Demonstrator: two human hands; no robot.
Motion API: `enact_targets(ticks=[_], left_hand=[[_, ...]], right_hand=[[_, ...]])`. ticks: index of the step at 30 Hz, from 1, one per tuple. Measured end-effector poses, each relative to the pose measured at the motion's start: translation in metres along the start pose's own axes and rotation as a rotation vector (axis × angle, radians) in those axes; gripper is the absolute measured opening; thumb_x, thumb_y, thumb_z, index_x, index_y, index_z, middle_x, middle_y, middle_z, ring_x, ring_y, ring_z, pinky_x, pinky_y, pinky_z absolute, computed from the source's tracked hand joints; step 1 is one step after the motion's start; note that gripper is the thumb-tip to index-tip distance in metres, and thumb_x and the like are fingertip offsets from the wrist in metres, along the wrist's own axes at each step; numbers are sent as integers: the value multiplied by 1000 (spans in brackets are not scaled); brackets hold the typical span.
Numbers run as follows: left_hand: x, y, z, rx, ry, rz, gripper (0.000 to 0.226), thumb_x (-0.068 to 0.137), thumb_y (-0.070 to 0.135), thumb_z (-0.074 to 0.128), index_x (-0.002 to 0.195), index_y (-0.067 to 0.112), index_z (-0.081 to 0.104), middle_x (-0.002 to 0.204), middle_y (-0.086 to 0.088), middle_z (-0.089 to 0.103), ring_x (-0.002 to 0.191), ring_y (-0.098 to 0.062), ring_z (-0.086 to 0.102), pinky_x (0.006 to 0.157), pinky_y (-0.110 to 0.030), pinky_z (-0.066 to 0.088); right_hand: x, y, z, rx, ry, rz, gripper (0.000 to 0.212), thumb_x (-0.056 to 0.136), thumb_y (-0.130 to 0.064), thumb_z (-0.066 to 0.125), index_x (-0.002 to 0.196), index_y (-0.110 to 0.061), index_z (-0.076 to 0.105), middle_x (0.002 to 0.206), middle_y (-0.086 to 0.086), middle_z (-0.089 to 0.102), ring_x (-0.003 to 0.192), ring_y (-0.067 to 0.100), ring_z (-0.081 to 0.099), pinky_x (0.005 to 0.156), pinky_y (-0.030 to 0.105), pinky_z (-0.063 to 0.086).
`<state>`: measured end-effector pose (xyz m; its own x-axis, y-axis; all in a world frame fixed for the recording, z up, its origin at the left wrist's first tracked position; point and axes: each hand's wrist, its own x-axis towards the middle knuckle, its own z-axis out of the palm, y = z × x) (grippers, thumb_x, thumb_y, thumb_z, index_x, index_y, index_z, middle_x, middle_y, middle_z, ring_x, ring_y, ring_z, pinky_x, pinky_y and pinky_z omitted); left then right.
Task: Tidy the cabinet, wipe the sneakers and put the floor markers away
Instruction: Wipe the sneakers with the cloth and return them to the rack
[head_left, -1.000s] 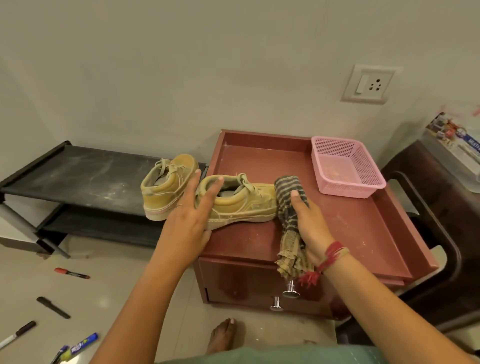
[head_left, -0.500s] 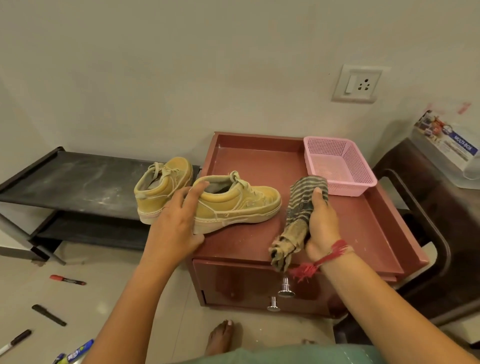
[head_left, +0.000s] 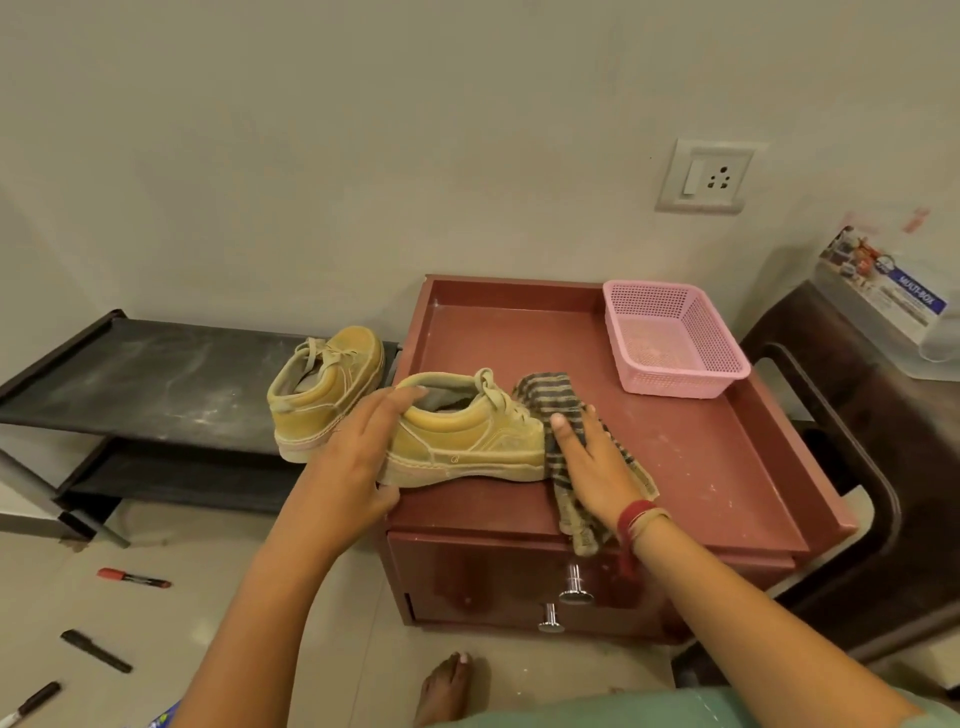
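Two sneakers are in play: one sneaker (head_left: 467, 441) stands on the cabinet (head_left: 701, 467) at its front left corner, heel poking past the left edge, and the other sneaker (head_left: 324, 395) sits just left of the cabinet on the black rack (head_left: 156, 374). Your left hand (head_left: 353, 467) lies against the heel of the near shoe with fingers spread and fairly straight, steadying it, not clamped round it. Your right hand (head_left: 592, 467) is flat too, fingers straight, pressing the striped cloth (head_left: 550, 397) against the toe.

That is likely where trouble starts. You are pushing toward the cabinet's left edge against a hand that only rests there, so a firm stroke could slide the shoe off the corner. Take a proper hold of the heel, or draw the shoe toward the cabinet's middle.

The cloth's tail hangs over the cabinet's front edge above the drawer knobs and may snag. The cabinet top looks dusty, so the cloth could smear grit back onto the shoe. Floor markers (head_left: 132, 578) lie well left of the cabinet; mind your bare foot.
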<state>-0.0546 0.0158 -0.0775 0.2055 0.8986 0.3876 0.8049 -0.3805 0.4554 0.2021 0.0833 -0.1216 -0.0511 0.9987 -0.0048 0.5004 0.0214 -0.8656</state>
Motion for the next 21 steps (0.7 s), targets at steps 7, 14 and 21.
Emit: enact_targets(ticks=[7,14,21], left_hand=[[-1,-1,-6,-133,-109,-133,119,75,4,75,144,54,-8,136,53,-7,129,26,5,112,-24,28],[5,32,-6,-338,39,-776,132,43,101,41,151,29,16,153,0,33,136,-26,37,105,-45,36],[22,48,-8,-214,96,-913,88,64,72,66,131,23,36,111,0,51,97,-23,49,82,-39,44]], right_hand=[[-16,-40,-9,304,182,-141,47,93,-52,41,122,-19,56,119,-1,63,113,14,56,98,31,42],[-27,-41,21,-154,-63,-279,61,93,-57,28,143,-23,34,147,-3,38,139,12,27,117,30,8],[-32,-43,13,29,-92,-207,68,87,-68,33,139,-26,40,142,-5,45,134,13,36,114,41,26]])
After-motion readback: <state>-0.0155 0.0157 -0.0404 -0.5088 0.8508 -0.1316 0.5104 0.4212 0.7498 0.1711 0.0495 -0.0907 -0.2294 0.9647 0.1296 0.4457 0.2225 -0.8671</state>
